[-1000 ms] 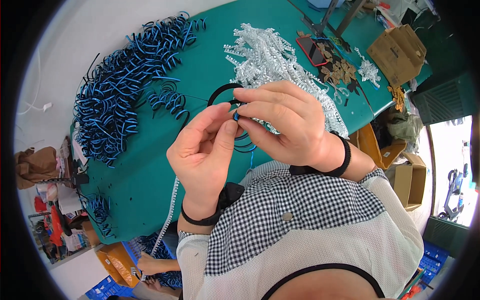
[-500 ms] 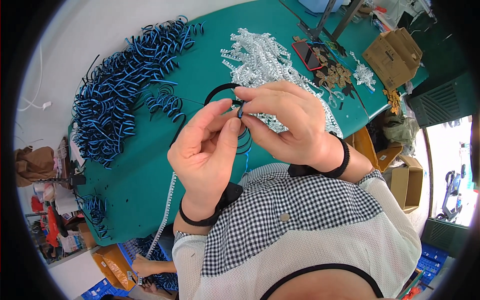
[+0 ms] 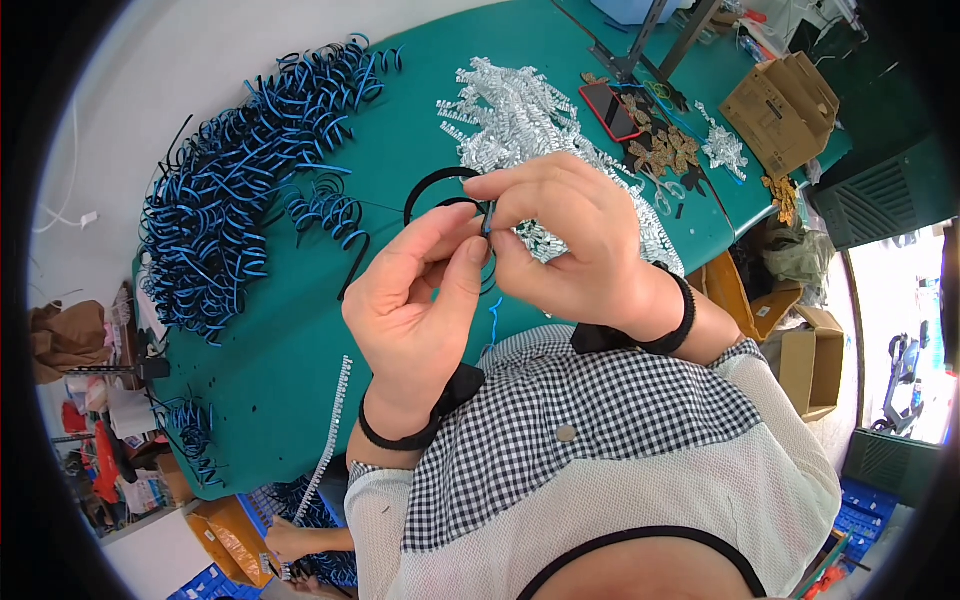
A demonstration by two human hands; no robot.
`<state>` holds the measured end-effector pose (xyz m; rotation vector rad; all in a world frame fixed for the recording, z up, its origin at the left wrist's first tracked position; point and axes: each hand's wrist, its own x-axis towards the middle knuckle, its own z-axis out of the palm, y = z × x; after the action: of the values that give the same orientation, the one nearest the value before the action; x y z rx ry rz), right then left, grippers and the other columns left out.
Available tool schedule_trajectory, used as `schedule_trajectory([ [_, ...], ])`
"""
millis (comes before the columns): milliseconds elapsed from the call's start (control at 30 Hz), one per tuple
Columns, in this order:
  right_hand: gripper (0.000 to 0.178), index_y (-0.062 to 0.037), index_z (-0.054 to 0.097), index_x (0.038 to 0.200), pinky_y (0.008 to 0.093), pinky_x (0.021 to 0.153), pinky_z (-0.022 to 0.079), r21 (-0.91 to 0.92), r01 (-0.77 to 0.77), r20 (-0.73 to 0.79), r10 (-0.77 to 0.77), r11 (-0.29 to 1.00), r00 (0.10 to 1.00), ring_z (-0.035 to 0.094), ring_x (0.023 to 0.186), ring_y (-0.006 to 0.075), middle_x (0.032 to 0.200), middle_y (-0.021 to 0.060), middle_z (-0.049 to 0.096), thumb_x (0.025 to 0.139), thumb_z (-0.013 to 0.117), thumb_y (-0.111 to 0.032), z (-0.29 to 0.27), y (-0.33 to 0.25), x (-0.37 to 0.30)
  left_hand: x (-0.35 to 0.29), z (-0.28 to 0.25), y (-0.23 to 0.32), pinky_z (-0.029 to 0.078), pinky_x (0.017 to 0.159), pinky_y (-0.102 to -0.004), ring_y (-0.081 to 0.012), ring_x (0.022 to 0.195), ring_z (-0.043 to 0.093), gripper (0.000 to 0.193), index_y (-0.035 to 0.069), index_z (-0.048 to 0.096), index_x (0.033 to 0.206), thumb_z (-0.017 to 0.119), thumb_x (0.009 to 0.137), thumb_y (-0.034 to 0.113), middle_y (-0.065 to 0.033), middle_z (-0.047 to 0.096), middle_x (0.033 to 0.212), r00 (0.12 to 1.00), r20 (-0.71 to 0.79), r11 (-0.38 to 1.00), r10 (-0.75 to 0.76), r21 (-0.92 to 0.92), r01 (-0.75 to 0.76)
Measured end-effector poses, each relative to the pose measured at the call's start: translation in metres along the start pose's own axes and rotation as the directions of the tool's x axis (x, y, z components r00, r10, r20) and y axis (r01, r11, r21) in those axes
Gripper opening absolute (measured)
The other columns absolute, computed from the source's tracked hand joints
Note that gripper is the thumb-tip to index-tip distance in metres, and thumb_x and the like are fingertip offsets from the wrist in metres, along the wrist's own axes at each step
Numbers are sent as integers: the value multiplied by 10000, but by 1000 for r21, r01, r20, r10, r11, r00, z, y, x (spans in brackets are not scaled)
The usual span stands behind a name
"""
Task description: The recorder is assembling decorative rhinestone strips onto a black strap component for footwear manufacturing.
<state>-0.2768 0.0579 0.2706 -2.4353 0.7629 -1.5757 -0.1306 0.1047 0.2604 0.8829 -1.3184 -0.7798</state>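
Above the green table (image 3: 300,400), my left hand (image 3: 410,310) and my right hand (image 3: 570,240) meet fingertip to fingertip. Both pinch a black-and-blue coiled strip (image 3: 488,222), a sliver of which shows between the fingers. A wide black loop (image 3: 418,190) of it curves out past my left fingers, and thinner turns hang below. What the fingertips do at the pinch is partly hidden. To the left lies a separate black-and-blue coil (image 3: 330,208), with a thin dark thread running from it toward my hands.
A large heap of black-and-blue coils (image 3: 220,190) covers the left. White curly trim (image 3: 520,110) is piled behind my hands. Further right are a red-edged phone (image 3: 610,110), scissors (image 3: 662,190) and a cardboard box (image 3: 785,110). Another person's hand (image 3: 290,540) is near a white trim strip (image 3: 330,440).
My hands keep their pinch, with small shifts of the fingers. The white trim strip's upper end has slid down toward the other person's hand, away from my left hand.
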Motion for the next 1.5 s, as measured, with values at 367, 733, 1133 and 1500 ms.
schedule_trajectory([
  [367, 54, -17, 525, 773, 282, 633, 502, 601, -479, 172, 481, 640, 860, 610, 709, 150, 866, 129, 639, 735, 551, 11, -2, 5, 2, 2, -14, -4, 531, 722, -258, -180, 800, 636, 212, -76, 608, 939, 635, 733, -115, -114, 619, 877, 997, 25, 997, -70, -43, 71],
  [733, 67, -36, 513, 898, 260, 649, 489, 846, -514, 483, 608, -138, 630, 597, 746, 144, 825, 66, 590, 841, 533, -64, -16, 62, -3, 9, -38, -12, 566, 607, -294, -223, 660, 659, 157, -66, 603, 885, 659, 738, -61, -135, 631, 780, 989, 124, 825, -78, -548, 134],
  [1133, 384, -59, 633, 962, 312, 612, 485, 104, 47, 61, -53, 994, 997, 581, 734, 228, 869, 87, 575, 600, 761, -57, -18, 29, -3, 16, -32, -11, 565, 635, -295, -220, 674, 658, 191, -59, 613, 917, 664, 733, -62, -135, 641, 812, 970, 173, 826, -170, -513, 236],
  [1500, 270, -35, 659, 894, 287, 585, 511, 164, 287, 34, -296, 944, 955, 616, 720, 199, 870, 80, 623, 629, 688, 9, -17, 25, -6, 33, -37, -18, 468, 616, -200, -113, 831, 604, 294, -2, 594, 1098, 589, 868, 181, -78, 647, 977, 921, 300, 940, -250, -154, 306],
])
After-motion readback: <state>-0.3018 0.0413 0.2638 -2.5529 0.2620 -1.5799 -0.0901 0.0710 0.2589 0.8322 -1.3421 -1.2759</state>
